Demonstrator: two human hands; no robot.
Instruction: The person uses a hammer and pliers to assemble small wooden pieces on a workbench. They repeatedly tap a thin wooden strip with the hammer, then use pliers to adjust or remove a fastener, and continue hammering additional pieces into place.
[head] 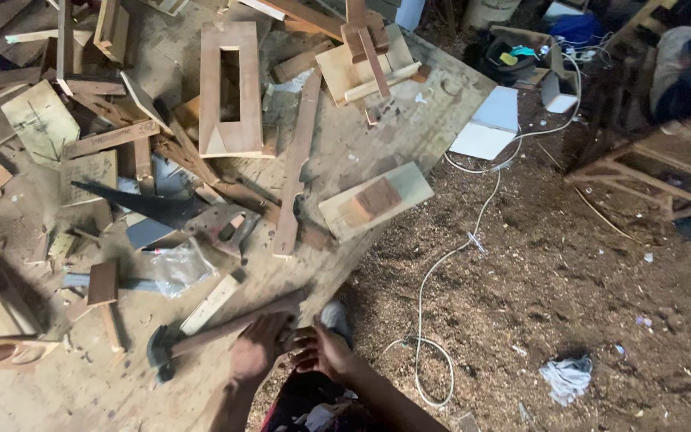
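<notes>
Wooden offcuts crowd a workbench (409,112) as a person, seen from above, brings both hands together at its near edge. The left hand (259,346) is curled around the end of a hammer (201,336) handle, fingers closed on the wood; the hammer lies flat on the bench, its dark head pointing away from the edge, so the handle end is the part within easy reach. The right hand (319,350) meets the left just off the bench edge, fingers bent inward. Whether it grips the handle too or something small cannot be told.

Farther onto the bench from the hammer lie a handsaw (161,210) with its handle turned toward the person, a long slat (296,164) and a board with a rectangular slot (230,88). A block with a darker piece on top (376,200) sits at the bench edge, overhanging slightly. Off the bench, a white cable (473,232) trails across the sawdust-covered floor (569,272), and a crumpled rag (565,378) lies beyond it.
</notes>
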